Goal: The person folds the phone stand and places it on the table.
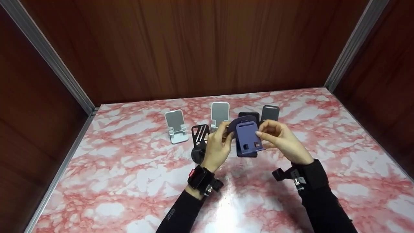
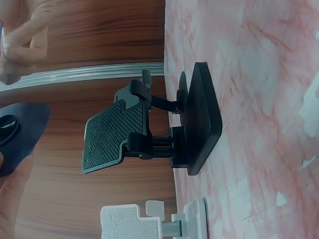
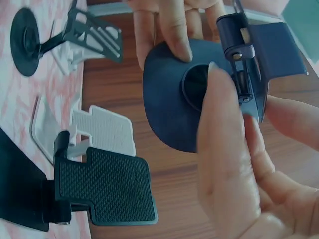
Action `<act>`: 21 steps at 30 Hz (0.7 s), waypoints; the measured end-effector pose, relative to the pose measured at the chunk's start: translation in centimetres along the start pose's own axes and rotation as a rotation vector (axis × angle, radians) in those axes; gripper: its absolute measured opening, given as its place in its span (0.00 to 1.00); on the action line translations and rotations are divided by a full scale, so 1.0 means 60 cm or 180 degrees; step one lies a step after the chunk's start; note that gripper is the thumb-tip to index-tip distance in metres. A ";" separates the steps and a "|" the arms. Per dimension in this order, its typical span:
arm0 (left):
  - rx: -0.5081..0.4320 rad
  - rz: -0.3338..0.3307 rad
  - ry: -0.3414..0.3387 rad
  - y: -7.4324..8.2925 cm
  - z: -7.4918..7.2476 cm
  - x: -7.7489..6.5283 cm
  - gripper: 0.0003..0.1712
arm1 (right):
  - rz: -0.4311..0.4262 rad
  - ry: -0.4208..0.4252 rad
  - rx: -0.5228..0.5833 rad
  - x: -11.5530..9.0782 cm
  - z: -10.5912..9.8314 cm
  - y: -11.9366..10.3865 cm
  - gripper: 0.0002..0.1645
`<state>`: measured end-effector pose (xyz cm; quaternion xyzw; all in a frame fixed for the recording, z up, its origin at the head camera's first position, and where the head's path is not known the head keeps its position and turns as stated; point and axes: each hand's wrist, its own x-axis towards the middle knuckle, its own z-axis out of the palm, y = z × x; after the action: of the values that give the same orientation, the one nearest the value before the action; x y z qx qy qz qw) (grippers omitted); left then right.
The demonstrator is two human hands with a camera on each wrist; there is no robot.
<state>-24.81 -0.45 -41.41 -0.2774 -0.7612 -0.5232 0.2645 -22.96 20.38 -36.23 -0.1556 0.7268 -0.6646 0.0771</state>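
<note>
A purple-blue folding phone stand [image 1: 247,134] is held up above the table, its plate facing the head view. My left hand [image 1: 217,149] grips the stand's rounded base from the left, thumb against fingers. With thumb and fingertips my right hand [image 1: 286,142] pinches the right edge of the plate. In the right wrist view, the stand's base [image 3: 169,99] shows a dark round centre and a hinge beside it, with a right-hand finger [image 3: 222,134] lying across. The left wrist view shows only part of the base [image 2: 32,124], at its left edge.
Other phone stands are on the marbled table [image 1: 113,181]: a white one [image 1: 175,121] at left, another white one [image 1: 220,110] at centre back, a black slotted one [image 1: 200,132], a black textured one [image 2: 112,134], and a dark one [image 1: 270,112] at right. Wood-grain panels [image 1: 207,48] enclose the table.
</note>
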 end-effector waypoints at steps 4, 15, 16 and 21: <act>-0.0163 -0.0194 -0.0044 -0.002 0.002 -0.001 0.15 | -0.0135 0.0302 -0.0225 0.002 0.001 0.002 0.20; -0.0596 -0.0744 -0.0159 0.036 -0.009 0.008 0.16 | 0.0041 0.0066 -0.0361 0.012 -0.011 0.020 0.31; -0.0652 -0.0779 -0.0168 0.038 -0.010 0.008 0.16 | 0.0078 0.0054 -0.0306 0.013 -0.012 0.021 0.31; -0.0942 -0.0925 -0.0229 0.015 -0.001 0.006 0.17 | 0.0228 0.0038 0.0130 0.013 -0.012 0.020 0.30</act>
<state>-24.43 -0.17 -40.53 -0.2190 -0.7170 -0.6517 0.1154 -24.10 20.90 -37.24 -0.1239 0.7186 -0.6770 0.0997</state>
